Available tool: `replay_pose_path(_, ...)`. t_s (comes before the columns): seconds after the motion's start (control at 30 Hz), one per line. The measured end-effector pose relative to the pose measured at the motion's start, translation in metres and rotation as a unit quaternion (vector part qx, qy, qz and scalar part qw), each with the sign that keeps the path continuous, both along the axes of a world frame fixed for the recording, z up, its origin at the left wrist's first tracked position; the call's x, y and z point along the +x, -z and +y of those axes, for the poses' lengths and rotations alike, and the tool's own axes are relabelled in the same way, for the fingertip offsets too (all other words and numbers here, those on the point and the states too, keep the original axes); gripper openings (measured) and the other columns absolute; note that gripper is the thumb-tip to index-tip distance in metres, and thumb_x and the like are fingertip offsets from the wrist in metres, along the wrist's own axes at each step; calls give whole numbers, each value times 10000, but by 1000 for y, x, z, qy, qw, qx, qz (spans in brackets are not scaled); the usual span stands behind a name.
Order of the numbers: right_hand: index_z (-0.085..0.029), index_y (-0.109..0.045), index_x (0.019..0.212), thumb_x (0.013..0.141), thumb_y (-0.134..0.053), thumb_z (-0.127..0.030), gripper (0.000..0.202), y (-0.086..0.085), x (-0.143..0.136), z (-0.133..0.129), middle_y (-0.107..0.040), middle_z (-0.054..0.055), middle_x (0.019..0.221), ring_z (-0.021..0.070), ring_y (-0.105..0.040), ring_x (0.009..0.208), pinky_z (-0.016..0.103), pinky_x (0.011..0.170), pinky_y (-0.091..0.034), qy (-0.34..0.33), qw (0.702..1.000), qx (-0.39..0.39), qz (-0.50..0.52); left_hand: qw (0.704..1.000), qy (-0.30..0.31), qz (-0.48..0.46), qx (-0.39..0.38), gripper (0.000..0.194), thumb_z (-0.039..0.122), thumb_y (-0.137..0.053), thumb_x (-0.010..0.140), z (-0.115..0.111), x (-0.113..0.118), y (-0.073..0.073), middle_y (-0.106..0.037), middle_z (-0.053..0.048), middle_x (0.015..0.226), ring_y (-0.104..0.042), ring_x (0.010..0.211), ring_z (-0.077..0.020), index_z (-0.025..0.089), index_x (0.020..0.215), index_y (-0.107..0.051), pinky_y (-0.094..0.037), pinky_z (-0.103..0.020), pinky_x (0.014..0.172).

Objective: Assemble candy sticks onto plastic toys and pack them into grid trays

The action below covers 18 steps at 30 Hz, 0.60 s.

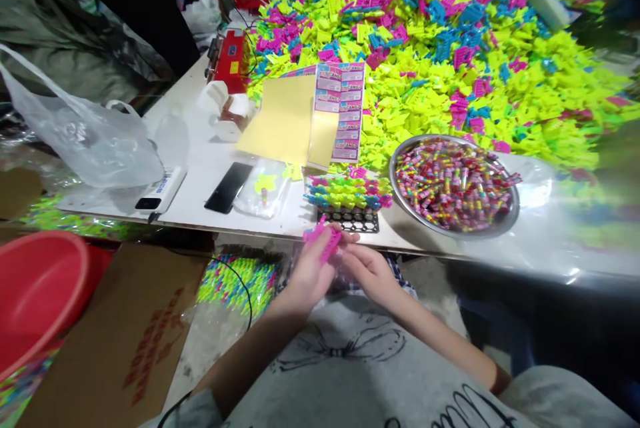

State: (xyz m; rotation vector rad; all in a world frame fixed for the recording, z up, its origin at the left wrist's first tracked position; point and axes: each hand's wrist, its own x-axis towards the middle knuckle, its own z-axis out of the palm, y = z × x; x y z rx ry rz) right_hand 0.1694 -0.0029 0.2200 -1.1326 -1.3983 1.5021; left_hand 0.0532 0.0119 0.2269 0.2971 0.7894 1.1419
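My left hand (313, 271) is closed round a pink plastic toy piece (330, 245) in front of the table's near edge. Close beside it, my right hand (370, 268) has its fingers pressed together near the piece; what they pinch, if anything, is too small to make out. Just beyond both hands, rows of pink, yellow and blue plastic pieces (350, 192) stand stacked at a black honeycomb rack (357, 221). To the right sits a metal bowl (400, 205) full of small candy tubes (455, 185).
A large heap of yellow, pink and blue plastic pieces (425, 68) covers the far table. Printed card sheets (285, 118), a black phone (229, 188), a clear bag (263, 191) and a red device (233, 61) lie left. A red basin (40, 288) and cardboard box (115, 341) stand below.
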Motion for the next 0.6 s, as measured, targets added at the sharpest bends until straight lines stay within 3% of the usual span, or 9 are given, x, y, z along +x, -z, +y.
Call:
replay_pose_path(0.17,-136,-601,757,856,-421,-382,320,-1,8,-1,-553,8,677,110,-477,627,202,582,-389,-19,997,59,-52,996,-23,78,29,151,305,-609,722,-2,7,-11,-627,1,646,-634,771,-172,174,792,-584,-479,-283,747)
replay_pose_path(0.3,-137,-611,782,853,-427,-375,309,2,11,-1,-561,12,691,114,-491,638,208,592,-400,-19,995,83,-57,995,-23,92,32,150,304,-600,722,-2,11,-18,-620,1,631,-631,805,-181,169,780,-568,-481,-286,750)
replay_pose_path(0.43,-145,-643,775,808,-503,-384,278,7,11,-3,-611,19,716,130,-541,659,214,596,-431,4,993,101,-56,996,-5,88,29,168,322,-599,722,-4,13,-17,-636,-11,673,-630,788,-175,170,781,-558,-487,-283,731)
replay_pose_path(0.6,-148,-687,757,765,-564,-345,232,3,11,-8,-662,56,724,161,-599,662,242,619,-463,36,990,130,-47,985,3,151,87,206,354,-610,717,-12,13,-13,-656,-29,733,-626,734,-169,167,793,-569,-490,-289,725)
